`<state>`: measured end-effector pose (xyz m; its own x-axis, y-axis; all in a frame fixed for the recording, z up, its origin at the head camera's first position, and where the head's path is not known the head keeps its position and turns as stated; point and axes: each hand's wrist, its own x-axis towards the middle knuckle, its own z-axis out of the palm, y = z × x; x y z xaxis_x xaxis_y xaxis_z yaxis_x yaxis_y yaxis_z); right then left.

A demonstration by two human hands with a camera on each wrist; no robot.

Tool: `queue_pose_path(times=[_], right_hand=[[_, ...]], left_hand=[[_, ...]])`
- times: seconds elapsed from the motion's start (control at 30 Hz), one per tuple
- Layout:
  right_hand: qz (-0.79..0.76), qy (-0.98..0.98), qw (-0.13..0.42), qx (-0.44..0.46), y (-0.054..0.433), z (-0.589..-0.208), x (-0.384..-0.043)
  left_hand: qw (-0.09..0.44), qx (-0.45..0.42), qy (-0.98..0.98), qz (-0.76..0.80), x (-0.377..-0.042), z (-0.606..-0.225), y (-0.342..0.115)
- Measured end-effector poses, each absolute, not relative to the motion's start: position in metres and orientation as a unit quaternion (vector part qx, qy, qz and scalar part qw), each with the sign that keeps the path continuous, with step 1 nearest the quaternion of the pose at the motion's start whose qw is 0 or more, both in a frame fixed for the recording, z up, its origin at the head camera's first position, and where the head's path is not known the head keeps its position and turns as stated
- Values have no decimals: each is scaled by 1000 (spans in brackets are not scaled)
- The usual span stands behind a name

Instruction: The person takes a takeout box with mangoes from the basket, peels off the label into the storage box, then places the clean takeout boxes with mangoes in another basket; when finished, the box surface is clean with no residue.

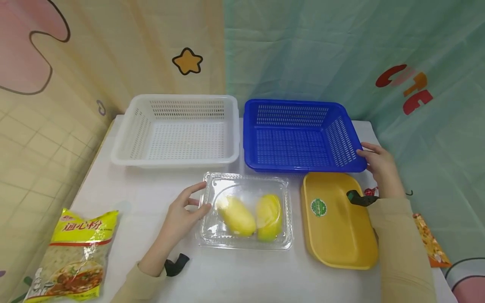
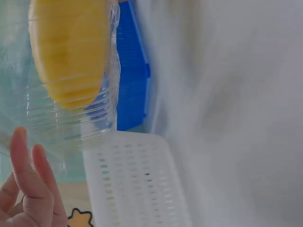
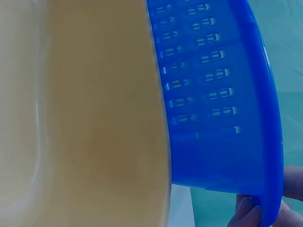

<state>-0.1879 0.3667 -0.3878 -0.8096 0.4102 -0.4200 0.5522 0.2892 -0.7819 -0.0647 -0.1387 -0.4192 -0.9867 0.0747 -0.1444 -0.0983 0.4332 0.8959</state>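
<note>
A clear plastic clamshell box [image 1: 244, 242] lies in the middle of the table in the head view, with two yellow mangoes [image 1: 238, 216] inside it. My left hand [image 1: 183, 214] is at the box's left side, thumb and forefinger reaching its edge. In the left wrist view the fingers [image 2: 21, 161] are nearly straight beside the clear wall. At the back right stands a blue perforated basket [image 1: 303, 168]. My right hand [image 1: 380, 166] grips its right front corner; the right wrist view shows fingertips [image 3: 248, 215] on both sides of the rim.
A white perforated basket [image 1: 176, 162] stands at the back left. The yellow plastic basin [image 1: 337, 223] sits right of the box, partly under my right sleeve. A yellow food bag [image 1: 77, 256] lies at the left, and an orange packet [image 1: 430, 240] at the right edge. Curtains hang behind.
</note>
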Motion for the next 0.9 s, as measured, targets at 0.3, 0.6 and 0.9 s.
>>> queue_pose_path(times=[0.3,0.6,0.9], right_hand=[[-529,783,80,316,370,-389,-190],[-519,783,76,333,366,-388,-191],[-505,793,75,334,370,-391,-189]], left_hand=[[22,48,816,576,-119,-362,-121],[20,28,768,640,-217,-351,-49],[5,35,833,552,-249,-384,11]])
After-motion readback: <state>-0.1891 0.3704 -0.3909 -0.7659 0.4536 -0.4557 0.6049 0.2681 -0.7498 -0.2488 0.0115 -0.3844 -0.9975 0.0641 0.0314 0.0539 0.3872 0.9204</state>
